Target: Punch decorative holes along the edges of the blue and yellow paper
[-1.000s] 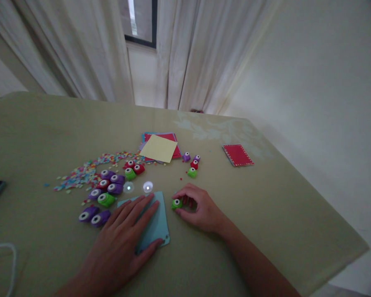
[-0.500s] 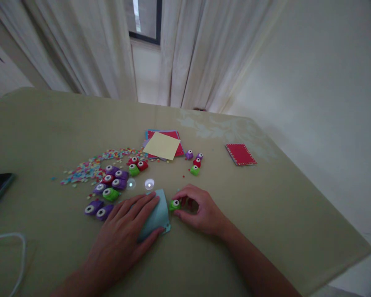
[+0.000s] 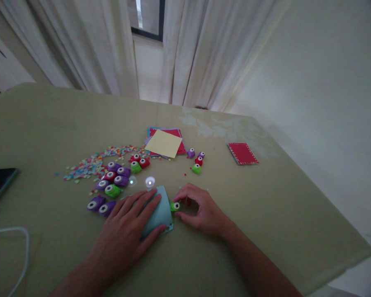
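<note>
My left hand (image 3: pixel 125 227) lies flat across a light blue card (image 3: pixel 160 210), its fingers stretched out and holding it against the table. Small cut-outs show near the card's lower right corner. Between the thumb and fingertips of my right hand (image 3: pixel 204 210) is a green craft paper punch (image 3: pixel 174 206) with a white round top and a dark star on it. The punch sits at the card's right edge; whether the card is inside its slot I cannot tell. Purple paper punches (image 3: pixel 106 208) stand just beyond my left fingers.
Several red, green and purple punches (image 3: pixel 121 180) cluster left, near scattered paper confetti (image 3: pixel 91 166). More punches (image 3: pixel 198 161) stand beyond my right hand. Stacked cards (image 3: pixel 163 143), a red card (image 3: pixel 243 154), two clear discs (image 3: pixel 150 182), a dark device (image 3: pixel 0 183) and a white cable (image 3: pixel 27 247) also lie there.
The green punch has turned slightly in my right fingers and now meets the card's right edge, where a small gap showed before. My left hand stays on the card.
</note>
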Demonstrator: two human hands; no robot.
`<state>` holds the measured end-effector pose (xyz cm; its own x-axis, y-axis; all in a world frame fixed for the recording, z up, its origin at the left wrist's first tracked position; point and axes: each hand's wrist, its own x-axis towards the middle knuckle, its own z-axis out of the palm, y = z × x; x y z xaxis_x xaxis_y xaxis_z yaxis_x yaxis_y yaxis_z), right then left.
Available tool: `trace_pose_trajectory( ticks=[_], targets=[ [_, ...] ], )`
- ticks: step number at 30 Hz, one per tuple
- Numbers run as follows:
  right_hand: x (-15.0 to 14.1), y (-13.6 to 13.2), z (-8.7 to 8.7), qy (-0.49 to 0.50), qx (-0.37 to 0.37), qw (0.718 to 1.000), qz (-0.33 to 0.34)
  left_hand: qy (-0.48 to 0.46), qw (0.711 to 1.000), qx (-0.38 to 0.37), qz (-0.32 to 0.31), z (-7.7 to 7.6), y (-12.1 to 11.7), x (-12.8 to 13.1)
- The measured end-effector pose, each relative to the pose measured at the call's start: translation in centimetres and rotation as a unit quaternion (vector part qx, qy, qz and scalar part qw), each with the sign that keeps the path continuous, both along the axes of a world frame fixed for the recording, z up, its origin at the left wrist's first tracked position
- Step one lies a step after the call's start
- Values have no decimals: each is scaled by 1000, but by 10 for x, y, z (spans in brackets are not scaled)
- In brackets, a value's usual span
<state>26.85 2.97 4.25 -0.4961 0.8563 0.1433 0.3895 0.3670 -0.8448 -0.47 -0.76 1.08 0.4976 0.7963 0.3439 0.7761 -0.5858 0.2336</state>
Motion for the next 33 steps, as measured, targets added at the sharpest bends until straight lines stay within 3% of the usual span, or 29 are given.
trace_pose_trajectory(
  ticks=[8,12,33],
  targets=[
    [6,3,5,-4,-9,999,47,18,1000,6,-8,1,0,-1],
    [8,5,9,3,-42,998,52,22,1000,1,-17,1,0,-2],
    [12,7,10,13,-59,996,63,21,1000,-11,-14,-1,-1,-2]
  ],
)
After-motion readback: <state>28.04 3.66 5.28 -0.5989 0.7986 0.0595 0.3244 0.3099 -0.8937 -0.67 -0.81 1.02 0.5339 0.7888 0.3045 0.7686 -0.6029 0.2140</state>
